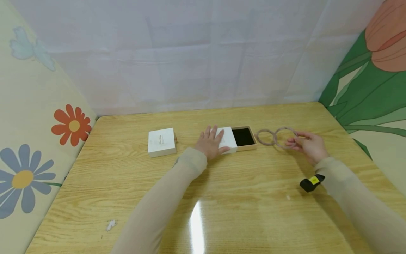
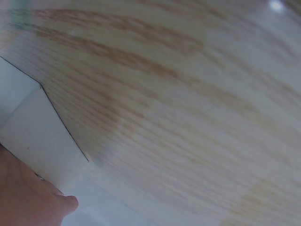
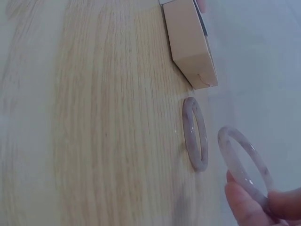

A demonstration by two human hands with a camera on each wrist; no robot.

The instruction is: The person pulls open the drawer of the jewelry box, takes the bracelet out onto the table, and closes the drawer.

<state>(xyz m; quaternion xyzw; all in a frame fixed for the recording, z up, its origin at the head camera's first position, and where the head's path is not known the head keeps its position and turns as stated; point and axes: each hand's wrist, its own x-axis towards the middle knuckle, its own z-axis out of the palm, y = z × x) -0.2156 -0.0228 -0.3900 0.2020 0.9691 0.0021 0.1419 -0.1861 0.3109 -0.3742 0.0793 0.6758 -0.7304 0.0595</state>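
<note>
My left hand (image 1: 210, 143) rests with spread, mostly straight fingers on the white sleeve (image 1: 229, 137) of a slide-out gift box. Its tan drawer (image 1: 247, 148), lined in black, is pulled partway out to the right. In the left wrist view, the thumb (image 2: 69, 204) lies against the white box. My right hand (image 1: 311, 146) pinches a pale purplish bangle (image 3: 231, 157) between thumb and fingers, raised above the table. A second, similar bangle (image 3: 189, 129) lies flat on the table, between the drawer's end and the right hand.
A closed white box (image 1: 161, 141) with small print on top stands left of my left hand. A small white scrap (image 1: 111, 224) lies near the front left of the wooden table (image 1: 241, 211). Behind the table hangs a white cloth (image 1: 177, 56); flower-painted panels flank both sides.
</note>
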